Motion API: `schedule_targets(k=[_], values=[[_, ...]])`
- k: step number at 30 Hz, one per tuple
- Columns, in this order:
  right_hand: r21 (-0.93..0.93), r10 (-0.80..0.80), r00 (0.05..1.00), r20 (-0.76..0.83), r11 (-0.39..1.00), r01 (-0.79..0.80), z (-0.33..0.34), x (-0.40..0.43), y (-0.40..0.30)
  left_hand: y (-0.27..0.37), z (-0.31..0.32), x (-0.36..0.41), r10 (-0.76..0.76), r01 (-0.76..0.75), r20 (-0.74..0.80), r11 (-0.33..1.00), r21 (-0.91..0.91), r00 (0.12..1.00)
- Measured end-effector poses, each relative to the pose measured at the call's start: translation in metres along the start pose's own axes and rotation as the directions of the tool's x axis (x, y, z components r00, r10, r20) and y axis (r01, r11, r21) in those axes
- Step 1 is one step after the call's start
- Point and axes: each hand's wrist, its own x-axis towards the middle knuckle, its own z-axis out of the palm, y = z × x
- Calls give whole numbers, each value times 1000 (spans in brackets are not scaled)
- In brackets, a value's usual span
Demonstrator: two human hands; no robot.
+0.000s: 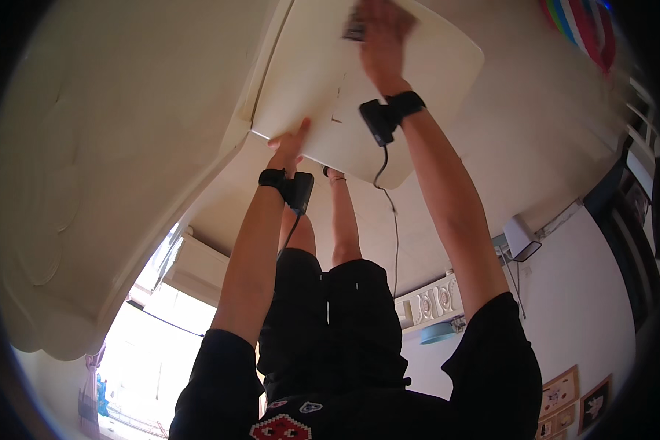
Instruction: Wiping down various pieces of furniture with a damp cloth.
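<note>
My right hand, blurred, lies over a dark, crumpled item, possibly a cloth, against the upper part of a smooth cream panel with rounded corners. At the panel's near edge, lower left, my left hand rests with its fingers apart and one finger extended on the surface; it holds nothing visible. Small dark marks show on the panel between the hands. Each wrist wears a black strap with a small box and a cable.
Large cream furniture with a scalloped edge fills the left side, beside the panel. My bare legs and black shorts are beyond the arms. A cable hangs from the right wrist. A bright window is lower left; a striped balloon-like thing is upper right.
</note>
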Motion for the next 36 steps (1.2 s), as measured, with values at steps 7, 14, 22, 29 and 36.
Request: schedule_targets(k=[7,14,22,29,36], values=[[-90,-330,926,184,932,351,-21,27,3,-46,-26,65,-6,2,-44,997,-72,999],[-206,-18,977,211,976,63,-86,-31,122,-14,-2,34,-206,205,-19,978,-46,978],[-105,-34,799,601,987,121,-89,-214,0,-34,-10,52,24,-22,18,996,-89,1000],[188,-218,695,685,975,121,-105,-253,-71,-12,-6,50,-224,237,-119,965,112,967],[211,-155,915,373,974,79,-62,-157,-125,-51,-48,-15,90,-89,-14,933,-347,996]])
